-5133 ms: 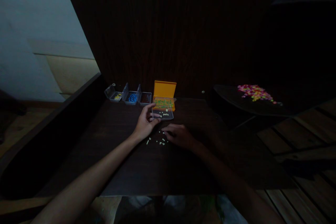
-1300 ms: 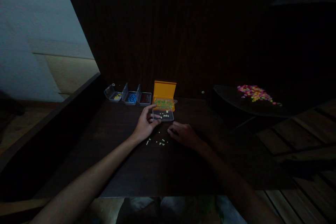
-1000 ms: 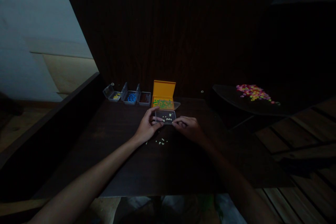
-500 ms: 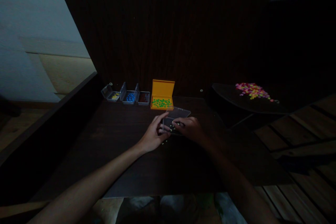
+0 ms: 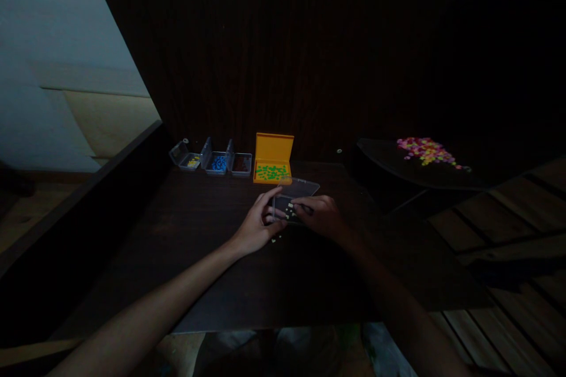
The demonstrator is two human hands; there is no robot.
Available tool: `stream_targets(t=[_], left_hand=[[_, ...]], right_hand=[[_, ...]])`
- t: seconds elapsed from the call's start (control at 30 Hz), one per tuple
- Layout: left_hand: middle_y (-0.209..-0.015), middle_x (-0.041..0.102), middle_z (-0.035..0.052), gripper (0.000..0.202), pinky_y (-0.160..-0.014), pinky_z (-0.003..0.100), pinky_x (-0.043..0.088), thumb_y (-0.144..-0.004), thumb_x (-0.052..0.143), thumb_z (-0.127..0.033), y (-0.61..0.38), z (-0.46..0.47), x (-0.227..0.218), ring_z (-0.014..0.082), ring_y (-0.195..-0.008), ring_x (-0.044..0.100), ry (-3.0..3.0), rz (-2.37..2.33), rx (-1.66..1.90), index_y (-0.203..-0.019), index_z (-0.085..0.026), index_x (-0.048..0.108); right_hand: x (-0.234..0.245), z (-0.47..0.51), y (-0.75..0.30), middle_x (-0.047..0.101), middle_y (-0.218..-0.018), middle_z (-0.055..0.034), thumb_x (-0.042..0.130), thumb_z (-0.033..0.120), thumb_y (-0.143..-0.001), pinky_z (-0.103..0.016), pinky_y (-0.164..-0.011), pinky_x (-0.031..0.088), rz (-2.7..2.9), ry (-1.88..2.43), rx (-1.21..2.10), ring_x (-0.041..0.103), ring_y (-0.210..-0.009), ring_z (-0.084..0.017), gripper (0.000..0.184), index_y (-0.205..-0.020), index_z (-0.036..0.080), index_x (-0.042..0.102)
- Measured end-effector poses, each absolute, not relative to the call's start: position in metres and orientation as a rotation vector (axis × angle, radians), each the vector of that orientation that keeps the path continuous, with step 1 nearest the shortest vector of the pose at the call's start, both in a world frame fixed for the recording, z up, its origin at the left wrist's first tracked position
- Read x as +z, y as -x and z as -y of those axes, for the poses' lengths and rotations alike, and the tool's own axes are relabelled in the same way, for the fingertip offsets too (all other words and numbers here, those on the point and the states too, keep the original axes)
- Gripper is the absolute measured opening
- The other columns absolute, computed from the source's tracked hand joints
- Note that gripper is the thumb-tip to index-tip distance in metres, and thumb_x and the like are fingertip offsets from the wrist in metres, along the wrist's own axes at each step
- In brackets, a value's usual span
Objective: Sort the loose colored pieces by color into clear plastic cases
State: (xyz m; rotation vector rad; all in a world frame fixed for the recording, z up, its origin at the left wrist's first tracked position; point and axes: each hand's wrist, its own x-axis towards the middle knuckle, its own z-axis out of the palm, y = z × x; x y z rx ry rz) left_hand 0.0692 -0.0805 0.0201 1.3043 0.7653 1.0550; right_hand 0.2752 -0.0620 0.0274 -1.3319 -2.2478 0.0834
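Clear box (image 5: 285, 202) — long axis roughly crosswise, lid (image 5: 302, 188) away.

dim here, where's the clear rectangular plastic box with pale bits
In the head view, just below and right of centre, the clear box is in the left hand, in front of the orange plastic case.

The left hand (image 5: 259, 227) and right hand (image 5: 325, 215) are bare, as are the slender forearms (image 5: 172, 288), while dim clothing (image 5: 294, 346) at the near edge shows blurred greyish patches, its cut too dark to tell.
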Motion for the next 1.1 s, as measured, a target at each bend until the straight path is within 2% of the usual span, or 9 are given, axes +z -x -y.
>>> stream_targets(t=[0.27, 0.47, 0.6, 0.8, 0.93, 1.1], left_hand=[[-0.124, 0.052, 0.0112, 0.073, -0.07, 0.023, 0.052, -0.069, 0.075, -0.015, -0.067, 0.079, 0.026, 0.0143, -0.089, 0.064, -1.287, -0.779, 1.062, -0.136, -0.026, 0.048], [-0.135, 0.047, 0.0113, 0.071, -0.069, 0.022, 0.052, -0.068, 0.075, -0.014, -0.065, 0.076, 0.024, 0.0122, -0.088, 0.063, -1.269, -0.768, 1.102, -0.134, -0.029, 0.05], [-0.138, 0.046, 0.0116, 0.072, -0.069, 0.022, 0.052, -0.069, 0.075, -0.015, -0.064, 0.074, 0.024, 0.0129, -0.089, 0.064, -1.28, -0.781, 1.107, -0.135, -0.029, 0.049], [-0.136, 0.048, 0.0105, 0.08, -0.077, 0.026, 0.054, -0.07, 0.074, -0.013, -0.06, 0.066, 0.022, 0.0138, -0.092, 0.064, -1.289, -0.848, 1.151, -0.141, -0.031, 0.042], [-0.141, 0.044, 0.0101, 0.083, -0.077, 0.029, 0.056, -0.07, 0.073, -0.012, -0.054, 0.061, 0.023, 0.0143, -0.091, 0.064, -1.302, -0.884, 1.21, -0.143, -0.034, 0.041], [-0.149, 0.038, 0.01, 0.086, -0.078, 0.034, 0.058, -0.07, 0.073, -0.01, -0.049, 0.055, 0.026, 0.0157, -0.09, 0.065, -1.317, -0.946, 1.281, -0.144, -0.037, 0.038]], right_hand=[[0.03, 0.064, -0.276, 0.078, -0.09, -0.0023, 0.057, 0.024, -0.085, -0.026, -0.072, 0.051, 2.227, 1.317, 0.073, 0.073, -0.077, -0.017, 0.022, -0.094, 0.025, 0.077], [0.027, 0.064, -0.276, 0.078, -0.091, -0.0026, 0.058, 0.024, -0.084, -0.027, -0.071, 0.052, 2.204, 1.323, 0.05, 0.073, -0.076, -0.018, 0.022, -0.095, 0.025, 0.077], [0.029, 0.063, -0.276, 0.078, -0.09, -0.0027, 0.054, 0.022, -0.086, -0.026, -0.069, 0.053, 2.122, 1.245, 0.051, 0.071, -0.068, -0.016, 0.025, -0.096, 0.024, 0.076], [0.035, 0.07, -0.275, 0.076, -0.074, -0.0013, 0.055, 0.024, -0.087, -0.023, -0.059, 0.051, 2.061, 1.042, 0.026, 0.064, -0.052, -0.011, 0.02, -0.091, 0.02, 0.075], [0.028, 0.079, -0.266, 0.076, -0.079, -0.0025, 0.059, 0.023, -0.085, -0.023, -0.063, 0.051, 2.178, 0.947, 0.159, 0.069, -0.062, -0.013, 0.015, -0.088, 0.02, 0.074], [0.02, 0.083, -0.254, 0.077, -0.097, -0.0038, 0.062, 0.026, -0.082, -0.028, -0.076, 0.052, 2.465, 0.967, 0.42, 0.073, -0.084, -0.019, 0.021, -0.1, 0.02, 0.073]])
